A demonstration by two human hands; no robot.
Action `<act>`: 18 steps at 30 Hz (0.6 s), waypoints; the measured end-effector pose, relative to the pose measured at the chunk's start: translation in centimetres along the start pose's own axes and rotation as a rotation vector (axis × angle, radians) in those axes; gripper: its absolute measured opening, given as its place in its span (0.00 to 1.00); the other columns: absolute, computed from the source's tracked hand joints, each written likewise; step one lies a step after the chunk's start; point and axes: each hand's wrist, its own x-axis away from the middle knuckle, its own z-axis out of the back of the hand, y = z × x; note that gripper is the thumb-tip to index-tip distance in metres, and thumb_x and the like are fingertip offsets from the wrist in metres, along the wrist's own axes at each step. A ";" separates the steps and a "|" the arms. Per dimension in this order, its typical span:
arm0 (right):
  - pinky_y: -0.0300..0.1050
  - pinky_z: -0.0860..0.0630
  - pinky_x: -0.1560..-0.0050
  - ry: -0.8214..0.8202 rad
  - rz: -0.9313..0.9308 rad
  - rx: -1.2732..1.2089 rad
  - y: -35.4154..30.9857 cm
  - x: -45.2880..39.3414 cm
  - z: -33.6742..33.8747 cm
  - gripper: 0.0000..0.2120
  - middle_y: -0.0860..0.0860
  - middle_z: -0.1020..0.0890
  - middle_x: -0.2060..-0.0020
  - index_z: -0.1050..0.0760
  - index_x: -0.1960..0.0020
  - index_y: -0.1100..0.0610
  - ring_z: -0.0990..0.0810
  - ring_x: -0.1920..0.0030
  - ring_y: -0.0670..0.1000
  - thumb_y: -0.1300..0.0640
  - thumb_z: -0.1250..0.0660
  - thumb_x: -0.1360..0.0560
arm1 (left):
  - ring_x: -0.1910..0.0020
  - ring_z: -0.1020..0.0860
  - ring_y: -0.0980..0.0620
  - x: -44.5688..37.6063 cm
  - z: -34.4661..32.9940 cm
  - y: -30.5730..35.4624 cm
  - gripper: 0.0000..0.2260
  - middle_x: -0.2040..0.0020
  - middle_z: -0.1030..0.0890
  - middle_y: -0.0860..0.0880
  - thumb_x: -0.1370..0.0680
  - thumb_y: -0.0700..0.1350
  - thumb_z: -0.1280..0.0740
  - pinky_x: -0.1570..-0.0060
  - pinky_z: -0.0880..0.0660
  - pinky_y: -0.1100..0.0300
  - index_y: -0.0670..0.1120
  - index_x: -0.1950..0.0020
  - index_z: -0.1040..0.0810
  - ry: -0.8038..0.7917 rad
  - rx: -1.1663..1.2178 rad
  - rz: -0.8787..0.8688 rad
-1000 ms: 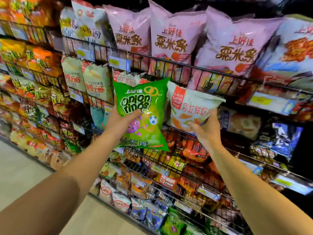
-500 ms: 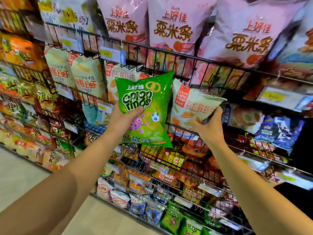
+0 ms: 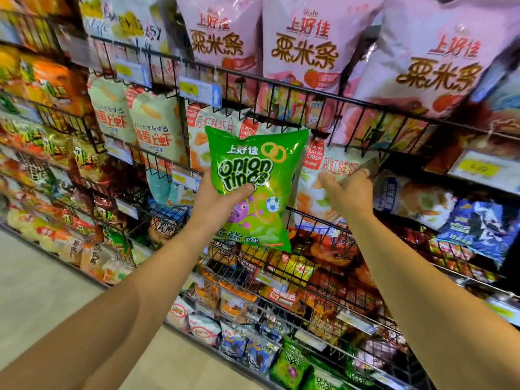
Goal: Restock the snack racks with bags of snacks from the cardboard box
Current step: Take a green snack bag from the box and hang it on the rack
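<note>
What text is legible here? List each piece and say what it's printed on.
"onion rings": green bag, gripped by the left hand.
"LANG LANG CRISP": white bag, held by the right hand.
"Oishi": pink bags above.
"6.00": price tag, faint.
Lower racks' packets: blurred, unreadable.

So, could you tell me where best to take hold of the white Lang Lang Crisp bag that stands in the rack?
Probably pinch the white Lang Lang Crisp bag by its upper right edge, coming from the front right, where the right hand already sits; the green onion rings bag covers its left side.
</note>
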 end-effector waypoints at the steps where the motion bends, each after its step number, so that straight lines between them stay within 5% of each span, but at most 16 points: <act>1: 0.46 0.32 0.72 0.004 -0.011 0.002 0.1 -0.1 -0.1 0.24 0.51 0.28 0.74 0.29 0.59 0.60 0.31 0.76 0.52 0.39 0.31 0.24 | 0.41 0.22 0.61 0.2 0.0 0.0 0.28 0.40 0.19 0.56 0.27 0.46 0.23 0.42 0.27 0.62 0.50 0.30 0.29 -0.007 -0.001 -0.008; 5: 0.42 0.35 0.75 0.024 -0.029 -0.004 0.7 0.4 0.1 0.27 0.46 0.30 0.78 0.33 0.53 0.59 0.31 0.79 0.46 0.35 0.30 0.27 | 0.44 0.21 0.64 1.2 0.3 -0.5 0.26 0.41 0.19 0.59 0.26 0.43 0.24 0.46 0.26 0.69 0.51 0.30 0.29 -0.022 0.005 -0.016; 9: 0.59 0.20 0.48 -0.038 -0.104 -0.149 0.9 2.4 1.0 0.42 0.53 0.22 0.50 0.34 0.42 0.58 0.19 0.50 0.57 0.26 0.29 0.39 | 0.50 0.20 0.68 2.8 -0.3 -0.5 0.26 0.46 0.18 0.59 0.28 0.42 0.23 0.52 0.27 0.74 0.49 0.32 0.28 -0.046 -0.014 -0.033; 12: 0.56 0.23 0.43 0.016 -0.035 -0.258 1.7 4.6 2.5 0.30 0.50 0.23 0.48 0.32 0.38 0.59 0.22 0.47 0.54 0.39 0.29 0.28 | 0.49 0.19 0.63 4.0 -2.5 -0.5 0.33 0.46 0.17 0.57 0.36 0.48 0.18 0.48 0.24 0.67 0.51 0.34 0.27 -0.103 -0.050 -0.031; 14: 0.47 0.25 0.49 0.018 -0.057 -0.377 2.7 6.4 3.9 0.19 0.49 0.22 0.47 0.29 0.35 0.58 0.23 0.47 0.50 0.46 0.37 0.18 | 0.47 0.18 0.59 5.0 -4.8 -0.5 0.35 0.45 0.17 0.56 0.39 0.50 0.18 0.44 0.23 0.59 0.53 0.36 0.28 -0.147 -0.071 -0.046; 18: 0.53 0.23 0.39 -0.084 -0.322 -0.825 5.8 9.2 7.1 0.27 0.46 0.15 0.47 0.19 0.43 0.48 0.18 0.43 0.50 0.30 0.47 0.21 | 0.45 0.19 0.60 7.2 -10.4 0.3 0.36 0.45 0.18 0.59 0.42 0.58 0.20 0.45 0.23 0.58 0.59 0.37 0.30 -0.232 -0.099 -0.097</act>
